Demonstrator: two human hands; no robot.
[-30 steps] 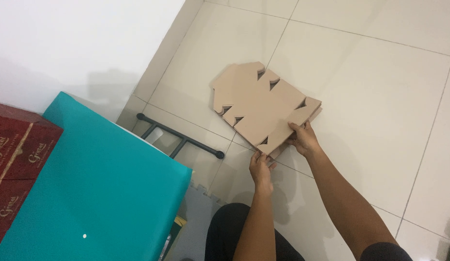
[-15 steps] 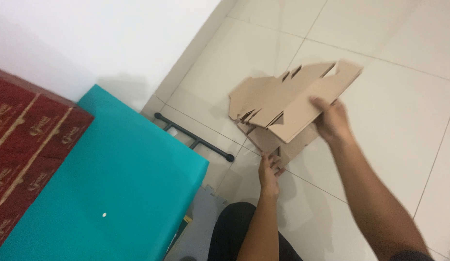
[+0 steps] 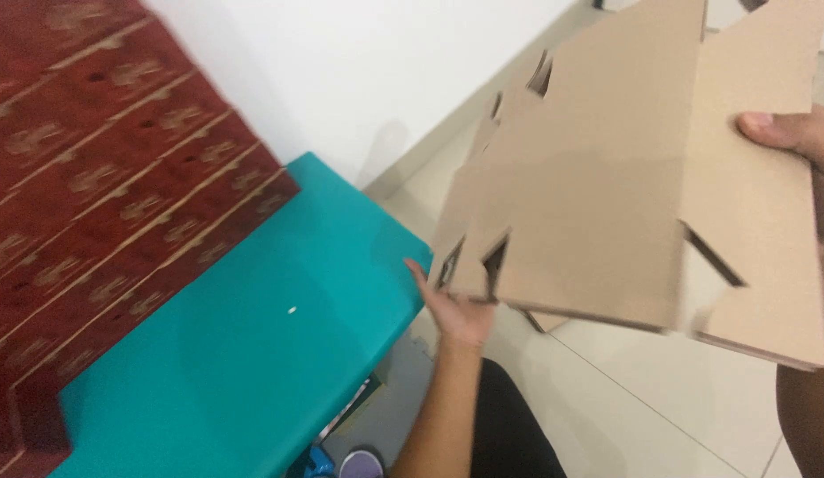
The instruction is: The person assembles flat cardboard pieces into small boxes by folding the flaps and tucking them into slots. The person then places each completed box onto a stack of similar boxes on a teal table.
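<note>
Reaching up from below, the left hand (image 3: 461, 312) sits palm-up under the lower left edge of a flat cardboard sheet (image 3: 607, 195), fingers spread against its underside rather than clamped. Forearm rises near-vertical from the lap. Right hand (image 3: 797, 133) grips the sheet's right side, thumb pressed on top, fingers hidden behind. Sheet held off the tiled floor (image 3: 624, 407), tilted, notched slots along its edges. Left of it, teal worktop (image 3: 253, 354); beyond, dark red patterned boxes (image 3: 102, 195) against a white wall (image 3: 368, 71).
</note>
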